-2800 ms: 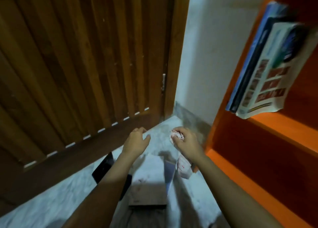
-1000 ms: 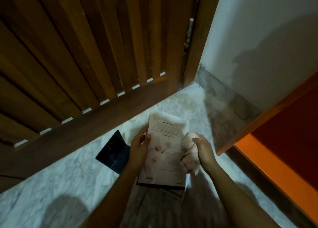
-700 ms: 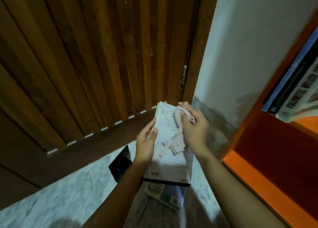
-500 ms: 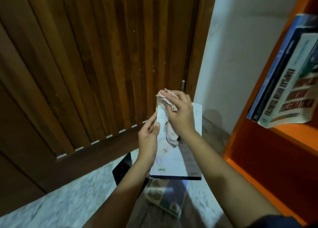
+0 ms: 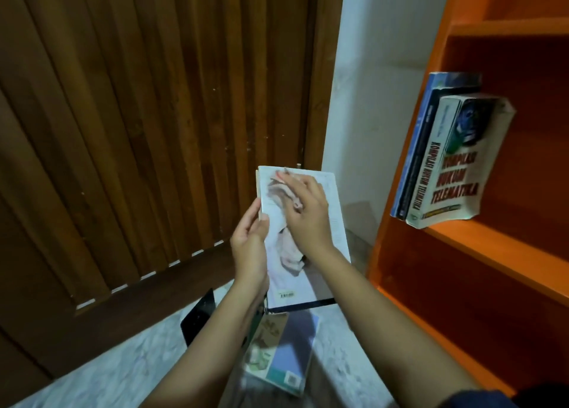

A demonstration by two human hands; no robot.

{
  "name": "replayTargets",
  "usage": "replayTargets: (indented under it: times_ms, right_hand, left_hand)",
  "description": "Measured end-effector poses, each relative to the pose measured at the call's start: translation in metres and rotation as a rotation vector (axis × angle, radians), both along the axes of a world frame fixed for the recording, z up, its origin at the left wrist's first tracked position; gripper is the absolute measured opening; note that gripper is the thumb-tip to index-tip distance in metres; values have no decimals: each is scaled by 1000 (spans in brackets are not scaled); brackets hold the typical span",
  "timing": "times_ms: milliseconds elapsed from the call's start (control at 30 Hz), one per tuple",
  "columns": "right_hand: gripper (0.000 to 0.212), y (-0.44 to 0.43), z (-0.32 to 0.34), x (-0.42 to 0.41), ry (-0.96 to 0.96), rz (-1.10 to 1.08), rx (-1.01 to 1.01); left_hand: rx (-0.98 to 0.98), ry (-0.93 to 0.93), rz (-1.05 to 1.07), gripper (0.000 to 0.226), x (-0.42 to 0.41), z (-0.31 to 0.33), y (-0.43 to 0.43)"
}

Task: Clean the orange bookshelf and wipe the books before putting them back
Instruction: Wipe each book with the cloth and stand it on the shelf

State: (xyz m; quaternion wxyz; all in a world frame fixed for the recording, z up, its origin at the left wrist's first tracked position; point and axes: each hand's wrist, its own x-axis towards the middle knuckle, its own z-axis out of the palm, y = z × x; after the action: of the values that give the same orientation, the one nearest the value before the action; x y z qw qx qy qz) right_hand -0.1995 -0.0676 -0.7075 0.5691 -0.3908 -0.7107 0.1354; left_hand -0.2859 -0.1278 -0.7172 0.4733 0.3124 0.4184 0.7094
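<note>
Our right grip (image 5: 309, 219) has its fingers bent over a crumpled pale cloth (image 5: 284, 192) and presses it against the upper part of a book (image 5: 308, 289). A tail of the cloth hangs out below the palm, down over the cover. Our left grip (image 5: 249, 247) is closed on the book's left edge, with the thumb on the front near the top corner and the fingers out of sight behind. We hold the book up in the air in front of us, nearly upright. Its pale cover faces us, with a barcode near the bottom and a dark band along the lower edge

Below it, on the pale marbled floor (image 5: 123, 373), a second book (image 5: 283, 355) lies flat, light blue and green, partly hidden by our left forearm. Just to its left a dark flat thing (image 5: 198, 318) sits on the floor; we cannot tell what it is

To our right stands the orange bookshelf (image 5: 492, 253). At the left end of one shelf a few shelved books (image 5: 455, 173) lean against the side panel. The outermost is thick and white with red lettering, and its cover curls outward. A brown slatted door (image 5: 138, 115) fills the left of our view, and a white wall (image 5: 363, 99) shows between it and the bookshelf
</note>
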Motion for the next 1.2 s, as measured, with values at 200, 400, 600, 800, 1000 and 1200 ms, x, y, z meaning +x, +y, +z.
replayTargets:
  times_ms: [200, 400, 600, 800, 1000, 1200]
  right_hand:
    - [32, 2, -17, 44, 305, -359, -254]
    - [43, -36, -24, -2, 97, -9, -84]
    - [34, -23, -45, 45, 278, -337, -290]
    - [47, -64, -73, -6, -15, -49, -48]
    - [68, -68, -99, 31, -132, -119, 95]
    - [33, -35, -45, 54, 236, -146, -239]
  left_hand:
    - [-12, -73, 15, 34, 3, 6, 3]
    - [-47, -102, 93, 36, 14, 9, 7]
    - [-87, -162, 121, 31, -2, 3, 8]
    - [-159, -279, 274, 30, -6, 0, 27]
    - [-167, -386, 285, 36, -40, -8, 23]
    - [-135, -274, 132, 29, -49, -13, 15]
